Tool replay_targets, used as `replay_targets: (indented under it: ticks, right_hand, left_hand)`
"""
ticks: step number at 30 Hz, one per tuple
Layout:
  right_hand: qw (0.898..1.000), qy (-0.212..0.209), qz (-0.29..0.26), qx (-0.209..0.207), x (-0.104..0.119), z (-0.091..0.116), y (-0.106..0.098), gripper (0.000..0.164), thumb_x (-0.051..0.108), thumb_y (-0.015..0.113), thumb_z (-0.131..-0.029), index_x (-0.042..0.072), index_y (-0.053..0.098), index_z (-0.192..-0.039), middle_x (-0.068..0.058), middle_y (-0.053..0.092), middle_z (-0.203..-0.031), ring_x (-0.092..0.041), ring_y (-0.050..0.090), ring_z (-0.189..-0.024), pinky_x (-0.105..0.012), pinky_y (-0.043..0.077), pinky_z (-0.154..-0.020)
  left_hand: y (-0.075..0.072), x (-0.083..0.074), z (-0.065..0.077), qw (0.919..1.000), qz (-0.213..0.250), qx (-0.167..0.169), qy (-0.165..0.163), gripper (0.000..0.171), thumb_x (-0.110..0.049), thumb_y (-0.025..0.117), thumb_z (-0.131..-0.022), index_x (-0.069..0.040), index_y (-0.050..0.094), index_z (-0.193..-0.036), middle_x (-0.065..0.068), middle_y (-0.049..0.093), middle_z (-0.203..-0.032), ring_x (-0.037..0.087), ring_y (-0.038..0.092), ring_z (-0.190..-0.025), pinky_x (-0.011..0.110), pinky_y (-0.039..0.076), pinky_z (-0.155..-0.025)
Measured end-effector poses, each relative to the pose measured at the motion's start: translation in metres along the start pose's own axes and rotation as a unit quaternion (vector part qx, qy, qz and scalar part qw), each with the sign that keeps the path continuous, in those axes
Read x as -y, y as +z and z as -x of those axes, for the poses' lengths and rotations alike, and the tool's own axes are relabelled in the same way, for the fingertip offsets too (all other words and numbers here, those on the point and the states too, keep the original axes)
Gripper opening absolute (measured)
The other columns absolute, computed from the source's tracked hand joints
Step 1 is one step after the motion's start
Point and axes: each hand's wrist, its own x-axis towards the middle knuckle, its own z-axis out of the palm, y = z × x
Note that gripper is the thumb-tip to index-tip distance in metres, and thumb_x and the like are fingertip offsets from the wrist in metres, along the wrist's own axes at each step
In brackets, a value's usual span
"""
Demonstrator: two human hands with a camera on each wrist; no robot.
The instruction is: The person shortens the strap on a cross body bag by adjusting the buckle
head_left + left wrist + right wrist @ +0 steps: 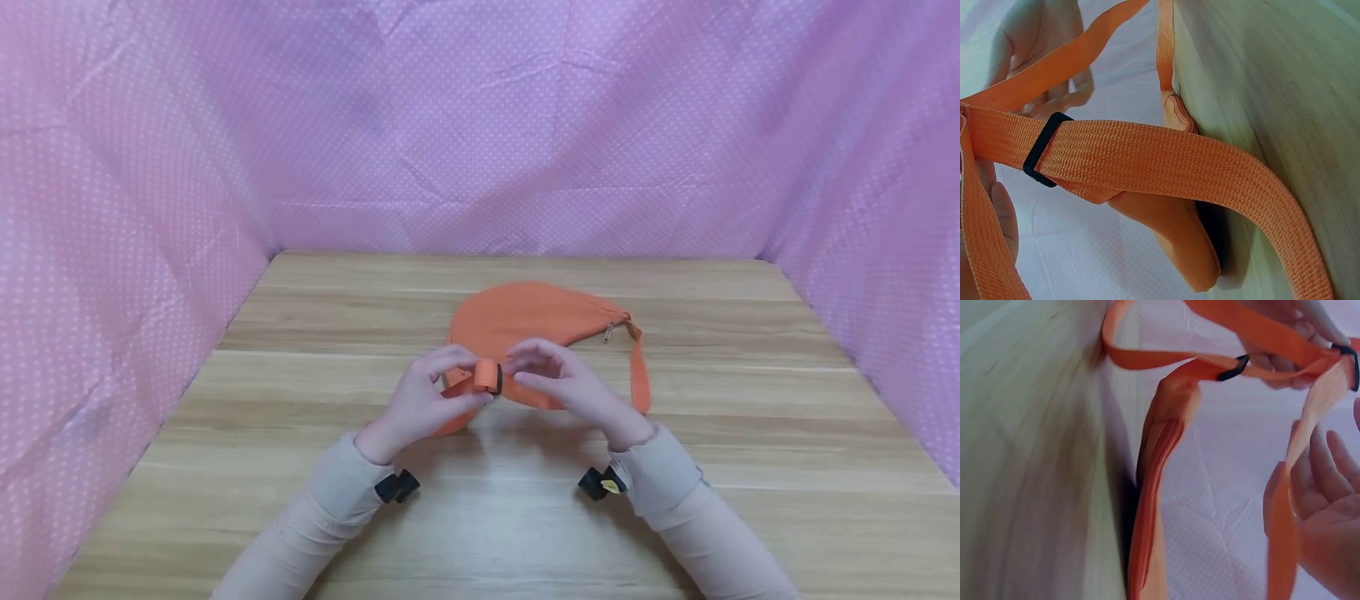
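Left hand (417, 407) pinches strap (486, 375), right hand (568, 382) relaxed, bag (525, 321) with long axis crosswise, narrow end pointing right.

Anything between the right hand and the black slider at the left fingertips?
No separate object is visible there: the right hand is close beside the black slider. In the left wrist view, the orange strap crosses in front of that hand.

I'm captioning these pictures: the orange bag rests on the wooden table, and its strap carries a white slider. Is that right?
Not quite: the slider is black, as the left wrist view shows. The orange bag does rest on the wooden table.
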Motion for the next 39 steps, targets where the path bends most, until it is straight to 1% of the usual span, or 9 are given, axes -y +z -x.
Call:
replay_targets:
  ticks: [3, 6, 12, 18, 21, 24, 30, 33, 39]
  right_hand:
    - [0.999, 0.01, 0.029, 0.006, -0.002, 0.0, -0.002, 0.034, 0.012, 0.06, -0.093, 0.0, 0.053, -0.123, -0.012, 0.062, -0.115, -0.009, 0.059, -0.104, -0.025, 0.047, -0.089]
    - [0.999, 0.012, 0.048, 0.01, -0.004, 0.0, -0.001, 0.03, 0.009, 0.061, -0.092, -0.001, 0.055, -0.119, -0.012, 0.063, -0.11, -0.006, 0.059, -0.097, -0.022, 0.048, -0.085]
    - [1.0, 0.007, 0.027, -0.011, -0.005, -0.002, 0.001, 0.025, 0.003, 0.058, -0.092, -0.003, 0.055, -0.117, -0.019, 0.061, -0.101, -0.006, 0.058, -0.084, -0.021, 0.048, -0.072]
    - [1.0, -0.008, 0.015, -0.023, 0.0, -0.003, 0.004, 0.03, 0.002, 0.058, -0.092, -0.001, 0.053, -0.121, -0.003, 0.061, -0.092, -0.008, 0.05, -0.066, -0.021, 0.041, -0.058]
    - [0.999, -0.022, 0.009, -0.022, 0.004, -0.004, 0.006, 0.03, 0.002, 0.058, -0.092, -0.002, 0.052, -0.121, 0.004, 0.061, -0.089, -0.008, 0.046, -0.061, -0.022, 0.038, -0.054]
    - [0.999, -0.035, -0.002, -0.022, 0.007, -0.004, 0.008, 0.031, 0.0, 0.058, -0.091, -0.003, 0.051, -0.121, 0.005, 0.061, -0.089, -0.007, 0.05, -0.065, -0.021, 0.04, -0.055]
    - [0.998, -0.051, -0.027, -0.031, 0.01, -0.004, 0.012, 0.032, -0.006, 0.061, -0.087, -0.008, 0.051, -0.118, 0.001, 0.06, -0.093, -0.008, 0.06, -0.083, -0.019, 0.05, -0.071]
    - [0.998, -0.049, -0.037, -0.033, 0.012, -0.003, 0.013, 0.033, -0.005, 0.062, -0.086, -0.008, 0.052, -0.117, 0.001, 0.06, -0.093, -0.008, 0.061, -0.083, -0.02, 0.051, -0.07]
    - [0.997, -0.039, -0.052, -0.04, 0.015, 0.0, 0.016, 0.036, -0.001, 0.067, -0.083, -0.006, 0.053, -0.116, 0.002, 0.061, -0.091, -0.009, 0.063, -0.078, -0.023, 0.052, -0.066]
  left_hand:
    - [-0.001, -0.001, 0.0, 1.0, 0.002, 0.0, -0.001, 0.026, -0.007, 0.079, -0.075, -0.008, 0.071, -0.1, 0.002, 0.067, -0.098, 0.014, 0.058, -0.095, 0.045, 0.047, -0.086]
    - [-0.001, -0.002, 0.0, 1.0, 0.006, -0.001, -0.003, 0.027, -0.007, 0.079, -0.076, -0.007, 0.07, -0.101, 0.003, 0.067, -0.099, 0.014, 0.058, -0.095, 0.047, 0.047, -0.087]
    - [-0.002, -0.003, -0.001, 1.0, 0.005, 0.001, 0.0, 0.027, -0.008, 0.078, -0.076, -0.007, 0.071, -0.102, 0.002, 0.067, -0.098, 0.014, 0.058, -0.094, 0.042, 0.047, -0.085]
    - [-0.002, -0.003, -0.001, 1.0, -0.005, 0.005, -0.001, 0.027, -0.01, 0.079, -0.076, -0.011, 0.071, -0.101, 0.0, 0.066, -0.098, 0.013, 0.055, -0.092, 0.039, 0.048, -0.08]
    - [-0.001, -0.002, -0.001, 0.9999, -0.006, 0.009, 0.003, 0.027, -0.009, 0.079, -0.076, -0.01, 0.07, -0.102, 0.0, 0.066, -0.099, 0.013, 0.055, -0.093, 0.038, 0.048, -0.082]
    - [0.0, -0.002, -0.001, 0.9999, -0.004, 0.012, 0.007, 0.028, -0.006, 0.079, -0.076, -0.009, 0.069, -0.102, 0.001, 0.066, -0.1, 0.014, 0.057, -0.095, 0.035, 0.049, -0.086]
    - [0.002, -0.003, -0.001, 0.9997, 0.009, 0.019, 0.011, 0.028, 0.0, 0.078, -0.074, -0.009, 0.068, -0.098, 0.0, 0.066, -0.098, 0.014, 0.058, -0.094, 0.033, 0.047, -0.09]
    - [0.002, -0.003, -0.001, 0.9997, 0.013, 0.018, 0.012, 0.027, -0.001, 0.079, -0.074, -0.009, 0.068, -0.098, 0.0, 0.065, -0.098, 0.013, 0.058, -0.094, 0.033, 0.047, -0.089]
    - [0.003, -0.002, -0.001, 0.999, 0.016, 0.014, 0.039, 0.027, -0.001, 0.079, -0.073, -0.01, 0.068, -0.096, 0.002, 0.066, -0.095, 0.014, 0.058, -0.092, 0.03, 0.047, -0.085]
